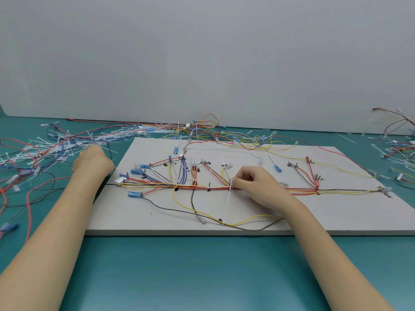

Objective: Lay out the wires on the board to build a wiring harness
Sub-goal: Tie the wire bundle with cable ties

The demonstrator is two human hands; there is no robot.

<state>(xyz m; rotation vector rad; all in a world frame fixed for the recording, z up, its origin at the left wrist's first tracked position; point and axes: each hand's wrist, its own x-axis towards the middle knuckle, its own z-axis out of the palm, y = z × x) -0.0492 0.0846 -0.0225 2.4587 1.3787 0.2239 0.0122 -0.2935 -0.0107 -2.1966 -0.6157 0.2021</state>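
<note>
White plastic, a single cable tie (229,198), stands looped round the main wire bundle (202,187) at the middle of the board (170,221) as a person works on a wiring harness. The right hand (258,185) rests on the board over the bundle, its thumb and forefinger pinched on the head of the tie, whose long tail trails toward the near edge. The left hand (93,163) reaches off the board's far left corner into a heap of loose ties and wires (56,144) on the teal table (202,265); its fingers are hidden behind the back of the hand, so whether it holds anything cannot be told.

The bundle of red, yellow and orange wires runs left to right across the board, past dark pegs, with branches fanning up to blue connectors (135,172) and hand-written marks. A yellow wire (247,221) and a brown wire (170,208) sag loose near the front edge.

The routing appears largely done, and the step in hand looks to be tying the trunk. The next move likely calls for drawing this tie snug while the wires stay seated against the pegs, and for fetching another tie from the heap. The slack front wires may need gathering in.

More wires lie along the wall and at the far right (399,149).
</note>
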